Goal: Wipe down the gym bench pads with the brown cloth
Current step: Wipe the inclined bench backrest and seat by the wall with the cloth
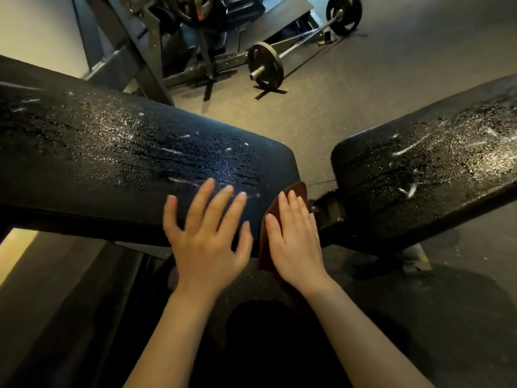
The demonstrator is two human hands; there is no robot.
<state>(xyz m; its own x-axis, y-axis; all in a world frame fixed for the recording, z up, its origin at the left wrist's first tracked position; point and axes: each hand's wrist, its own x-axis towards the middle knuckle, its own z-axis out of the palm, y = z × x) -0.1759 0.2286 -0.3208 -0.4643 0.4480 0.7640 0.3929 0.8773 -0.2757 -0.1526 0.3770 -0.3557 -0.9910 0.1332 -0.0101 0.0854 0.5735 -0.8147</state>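
Down near the middle of the view, the left hand [207,236] is lying flat on the end of the left bench pad [117,158], fingers straight and spread, holding nothing. Just beside it, the right hand [293,242] is pressing the brown cloth [296,189] against the rounded end of that same pad, fingers straight and close together on top of the fabric. Most of the cloth is lying hidden under the palm; only an upper corner and a dark strip along the thumb side are showing, so how it is folded cannot be told.

Both forearms are running out of the bottom edge. Between them a dark shape is sitting in shadow, too dim to make out.

Across a gap, the right bench pad [425,163] is slanting away and getting cut off at the right edge. Both pads are glistening with wet droplets and pale streaks. A metal bracket [330,211] is peeking out in the gap, its lower part lost in the dark.

Farther off on the speckled floor [391,74], a barbell [305,42] with plates is resting, and a dark rack frame [156,46] is standing behind the left pad, its top cut off by the upper edge.
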